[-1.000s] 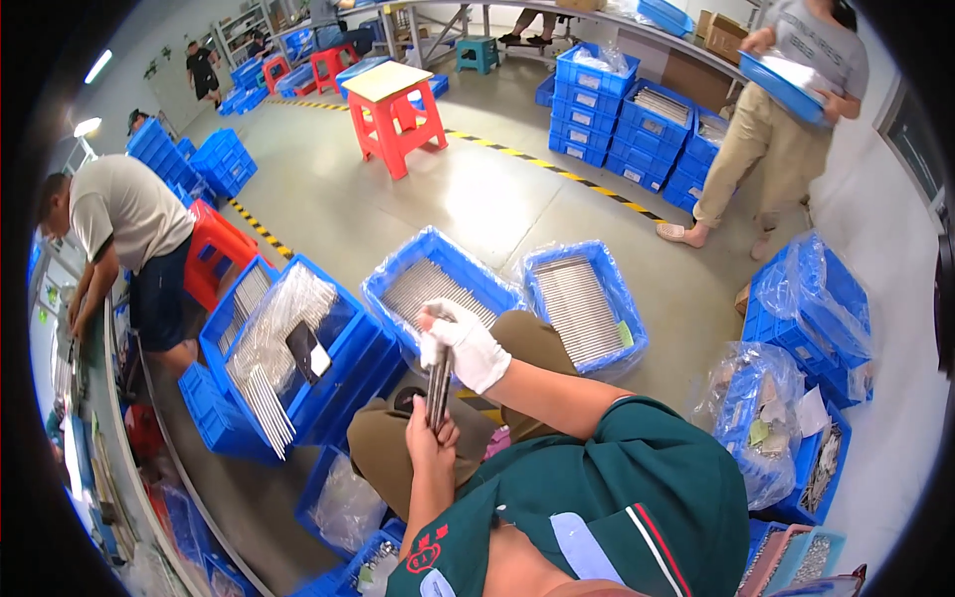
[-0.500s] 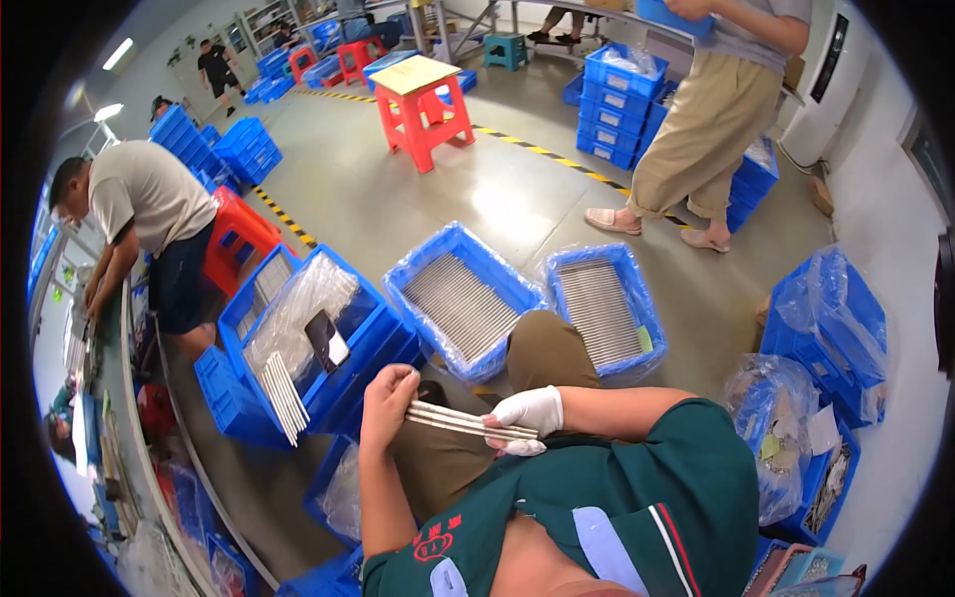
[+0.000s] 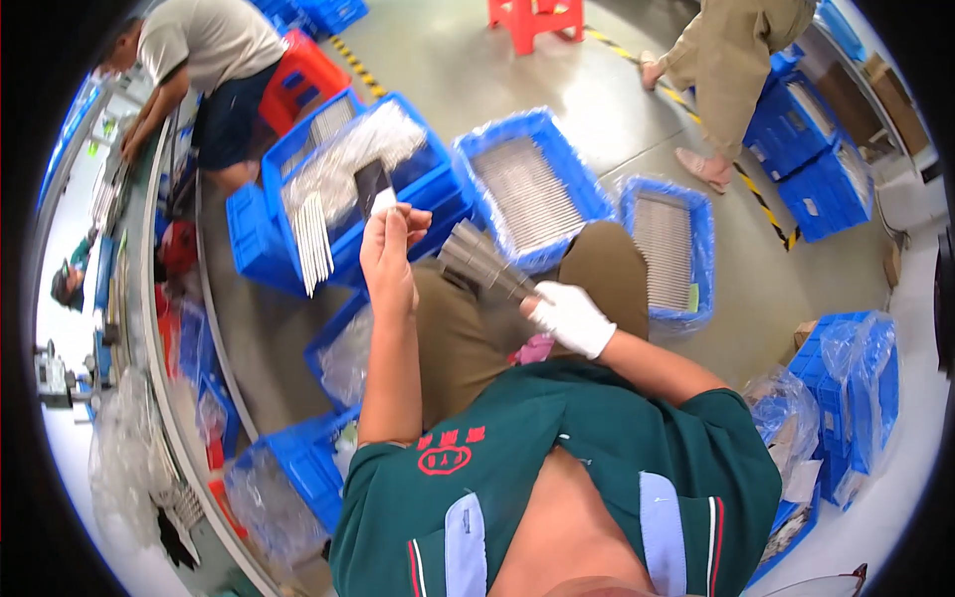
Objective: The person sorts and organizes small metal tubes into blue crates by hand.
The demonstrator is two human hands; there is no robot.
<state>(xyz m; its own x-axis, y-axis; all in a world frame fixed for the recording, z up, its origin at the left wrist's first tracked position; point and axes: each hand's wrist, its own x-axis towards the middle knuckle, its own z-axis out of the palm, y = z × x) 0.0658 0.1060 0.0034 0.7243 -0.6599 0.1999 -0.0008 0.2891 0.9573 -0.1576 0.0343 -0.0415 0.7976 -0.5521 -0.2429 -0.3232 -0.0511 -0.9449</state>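
Gloved right hand (image 3: 569,316) grips fanned metal strips (image 3: 482,263); bare left hand (image 3: 388,249) pinches one strip (image 3: 383,202) beyond fingertips, apparently sorting

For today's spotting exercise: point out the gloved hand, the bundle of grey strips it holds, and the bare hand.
gloved hand (image 3: 569,316), head view, on the back of the white glove.
bundle of grey strips (image 3: 479,261), head view, mid-bundle.
bare hand (image 3: 388,249), head view, on its back.

Left hand (image 3: 386,249) bare, raised, forearm upright, fingers pinched together. Right hand (image 3: 569,316) in white glove, fingers curled closed, elbow bent, forearm angled inward.
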